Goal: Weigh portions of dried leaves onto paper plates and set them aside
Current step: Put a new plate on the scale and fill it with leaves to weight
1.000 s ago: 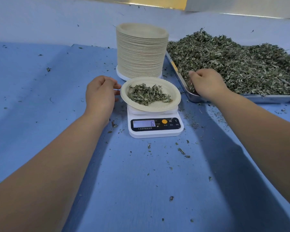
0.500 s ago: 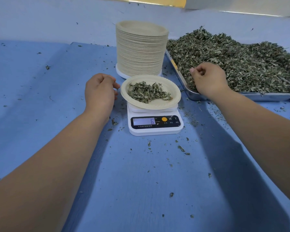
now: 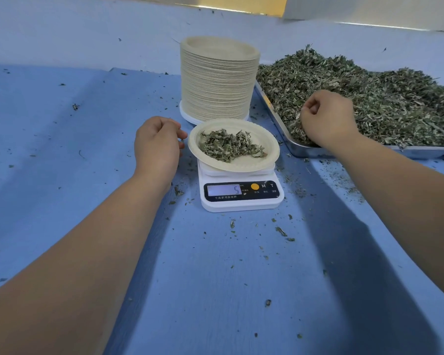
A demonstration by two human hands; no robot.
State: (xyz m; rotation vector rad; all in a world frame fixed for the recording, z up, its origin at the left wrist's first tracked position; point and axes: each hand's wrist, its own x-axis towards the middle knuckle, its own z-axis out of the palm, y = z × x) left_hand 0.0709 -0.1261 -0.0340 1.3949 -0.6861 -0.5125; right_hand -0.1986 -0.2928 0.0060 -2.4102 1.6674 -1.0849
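A small packing or portioning workroom is suggested, of the sort used for herbs or tea, rather than a home kitchen. The whole work surface is covered by a blue cloth (image 3: 62, 155), across which crumbs of leaf are strewn. At the upper right of the frame a large metal tray (image 3: 290, 139) is heaped with dried leaves (image 3: 395, 98) in bulk. At upper centre a tall stack of paper plates (image 3: 217, 80) is kept ready, and just below it a white digital scale (image 3: 241, 193) is set out, loaded with a filled paper plate (image 3: 203, 139). A pale plain wall (image 3: 87, 26) is seen along the top.
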